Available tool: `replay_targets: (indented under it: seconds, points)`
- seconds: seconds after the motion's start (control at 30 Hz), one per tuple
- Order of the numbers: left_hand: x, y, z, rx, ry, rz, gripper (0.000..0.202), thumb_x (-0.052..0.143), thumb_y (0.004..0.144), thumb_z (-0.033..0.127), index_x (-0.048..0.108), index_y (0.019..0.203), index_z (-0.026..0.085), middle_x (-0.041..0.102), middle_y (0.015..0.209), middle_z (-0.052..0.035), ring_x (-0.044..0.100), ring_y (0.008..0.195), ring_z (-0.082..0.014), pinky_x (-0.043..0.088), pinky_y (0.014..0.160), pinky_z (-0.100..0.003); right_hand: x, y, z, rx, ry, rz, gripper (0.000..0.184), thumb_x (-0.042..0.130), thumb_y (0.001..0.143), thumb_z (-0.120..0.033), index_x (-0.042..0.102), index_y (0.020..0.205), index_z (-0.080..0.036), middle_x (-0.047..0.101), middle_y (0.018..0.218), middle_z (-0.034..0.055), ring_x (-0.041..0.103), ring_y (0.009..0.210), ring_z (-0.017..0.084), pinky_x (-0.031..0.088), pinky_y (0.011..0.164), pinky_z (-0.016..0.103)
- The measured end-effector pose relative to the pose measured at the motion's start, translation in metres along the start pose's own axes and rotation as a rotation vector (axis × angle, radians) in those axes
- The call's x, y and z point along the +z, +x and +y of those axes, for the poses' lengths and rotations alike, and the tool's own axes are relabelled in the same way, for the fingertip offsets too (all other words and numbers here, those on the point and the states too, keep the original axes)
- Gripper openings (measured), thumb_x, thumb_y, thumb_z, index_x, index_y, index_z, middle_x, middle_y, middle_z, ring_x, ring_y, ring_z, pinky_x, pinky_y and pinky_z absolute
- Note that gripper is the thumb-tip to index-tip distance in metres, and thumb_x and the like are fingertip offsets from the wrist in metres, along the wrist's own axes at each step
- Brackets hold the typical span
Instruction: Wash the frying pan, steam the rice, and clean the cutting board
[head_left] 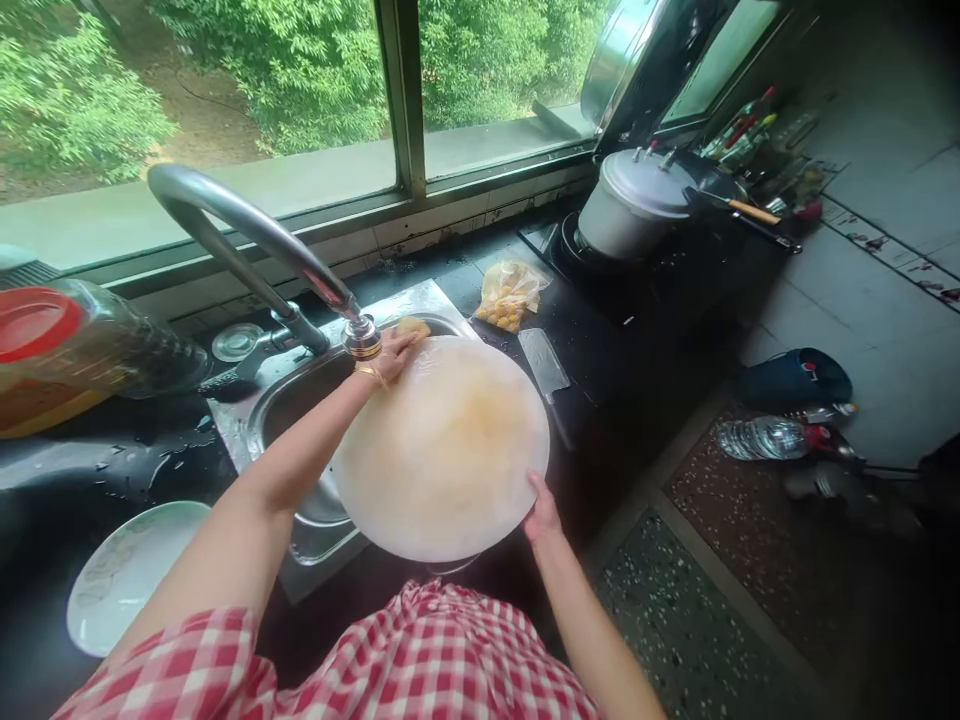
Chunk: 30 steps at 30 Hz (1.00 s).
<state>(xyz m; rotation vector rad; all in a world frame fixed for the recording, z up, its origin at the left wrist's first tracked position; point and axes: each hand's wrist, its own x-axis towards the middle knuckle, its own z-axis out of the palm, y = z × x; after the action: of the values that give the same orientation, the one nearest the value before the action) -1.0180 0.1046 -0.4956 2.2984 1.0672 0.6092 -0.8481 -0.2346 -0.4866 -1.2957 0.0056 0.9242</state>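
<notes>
A round white cutting board [442, 450], stained yellowish in the middle, lies over the steel sink [300, 400]. My left hand [391, 352] presses a yellow sponge [413, 327] against the board's far edge, just under the tap's spout [362, 336]; its fingers are closed on the sponge. My right hand [541, 512] grips the board's near right rim, with the fingers curled under it.
A cleaver [545, 364] and a bag of yellow food [510, 295] lie on the dark counter to the right. A pressure cooker [634, 203] stands on the stove. At left are an oil bottle [67, 350] and a white plate [124, 575]. Bottles lie on the floor [772, 438].
</notes>
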Motion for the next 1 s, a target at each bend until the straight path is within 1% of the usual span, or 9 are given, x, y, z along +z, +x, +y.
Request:
replay_targets:
  seconds: [0.23, 0.33, 0.43, 0.5, 0.57, 0.7, 0.77, 0.9, 1.0]
  points:
    - [0.002, -0.063, 0.04, 0.231, 0.223, -0.057, 0.041, 0.032, 0.089, 0.034, 0.051, 0.126, 0.034, 0.053, 0.098, -0.0096, 0.046, 0.091, -0.024, 0.035, 0.08, -0.037, 0.0, -0.005, 0.017, -0.151, 0.044, 0.056, 0.04, 0.063, 0.068, -0.034, 0.059, 0.103, -0.015, 0.068, 0.099, 0.0054, 0.062, 0.095, 0.021, 0.049, 0.087, 0.036]
    - [0.017, -0.106, 0.082, 0.305, 0.232, -0.025, 0.046, 0.033, 0.089, 0.028, 0.041, 0.134, 0.032, 0.048, 0.116, -0.0125, 0.046, 0.094, -0.0244, 0.036, 0.081, -0.039, 0.001, -0.002, 0.019, -0.157, 0.049, 0.101, 0.043, 0.063, 0.068, -0.035, 0.058, 0.106, -0.014, 0.068, 0.099, 0.0058, 0.062, 0.093, 0.021, 0.05, 0.086, 0.038]
    - [0.04, -0.137, 0.117, 0.407, 0.251, -0.116, 0.051, 0.039, 0.085, 0.022, 0.038, 0.133, 0.04, 0.035, 0.135, -0.0078, 0.045, 0.096, -0.0249, 0.039, 0.075, -0.039, 0.002, -0.006, 0.024, -0.172, 0.059, 0.121, 0.046, 0.064, 0.068, -0.036, 0.057, 0.108, -0.014, 0.067, 0.102, 0.0062, 0.062, 0.095, 0.021, 0.05, 0.086, 0.038]
    - [0.045, -0.14, 0.11, 0.356, 0.29, -0.168, 0.051, 0.036, 0.086, 0.019, 0.041, 0.13, 0.043, 0.033, 0.138, -0.0043, 0.045, 0.094, -0.0249, 0.04, 0.07, -0.037, 0.002, -0.012, 0.027, -0.195, 0.049, 0.131, 0.046, 0.065, 0.068, -0.035, 0.057, 0.108, -0.015, 0.066, 0.103, 0.0059, 0.061, 0.096, 0.021, 0.05, 0.086, 0.036]
    - [0.034, -0.13, 0.079, 0.175, 0.331, -0.15, 0.052, 0.033, 0.086, 0.015, 0.042, 0.129, 0.043, 0.034, 0.138, -0.0032, 0.045, 0.095, -0.0255, 0.041, 0.067, -0.035, 0.004, -0.019, 0.029, -0.212, 0.022, 0.141, 0.044, 0.065, 0.068, -0.035, 0.057, 0.107, -0.015, 0.066, 0.103, 0.0063, 0.061, 0.096, 0.021, 0.05, 0.084, 0.035]
    - [-0.006, -0.105, 0.022, -0.183, 0.364, -0.02, 0.046, 0.035, 0.085, 0.015, 0.048, 0.129, 0.025, 0.046, 0.119, -0.016, 0.043, 0.096, -0.0317, 0.04, 0.066, -0.037, 0.012, -0.033, 0.028, -0.227, -0.012, 0.134, 0.044, 0.065, 0.068, -0.036, 0.058, 0.107, -0.016, 0.066, 0.103, 0.0069, 0.061, 0.096, 0.022, 0.051, 0.083, 0.035]
    - [-0.008, -0.111, 0.035, -0.176, 0.346, 0.013, 0.048, 0.035, 0.085, 0.015, 0.045, 0.131, 0.024, 0.048, 0.115, -0.0158, 0.044, 0.096, -0.0304, 0.04, 0.068, -0.037, 0.017, -0.038, 0.028, -0.229, -0.019, 0.13, 0.044, 0.064, 0.069, -0.036, 0.058, 0.107, -0.017, 0.066, 0.102, 0.0061, 0.061, 0.095, 0.021, 0.05, 0.083, 0.034]
    - [0.033, -0.148, 0.098, 0.201, 0.264, -0.092, 0.055, 0.041, 0.084, 0.017, 0.036, 0.133, 0.04, 0.042, 0.131, -0.0056, 0.045, 0.095, -0.024, 0.042, 0.073, -0.035, 0.025, -0.046, 0.029, -0.213, -0.015, 0.117, 0.044, 0.064, 0.068, -0.036, 0.057, 0.108, -0.018, 0.067, 0.1, 0.0049, 0.061, 0.094, 0.02, 0.05, 0.083, 0.033]
    - [0.045, -0.156, 0.088, 0.156, 0.274, -0.098, 0.048, 0.035, 0.087, 0.02, 0.042, 0.128, 0.043, 0.038, 0.135, -0.005, 0.045, 0.095, -0.0244, 0.043, 0.071, -0.037, 0.027, -0.05, 0.033, -0.193, -0.011, 0.106, 0.045, 0.065, 0.067, -0.035, 0.057, 0.108, -0.017, 0.067, 0.099, 0.0052, 0.061, 0.095, 0.02, 0.05, 0.084, 0.033]
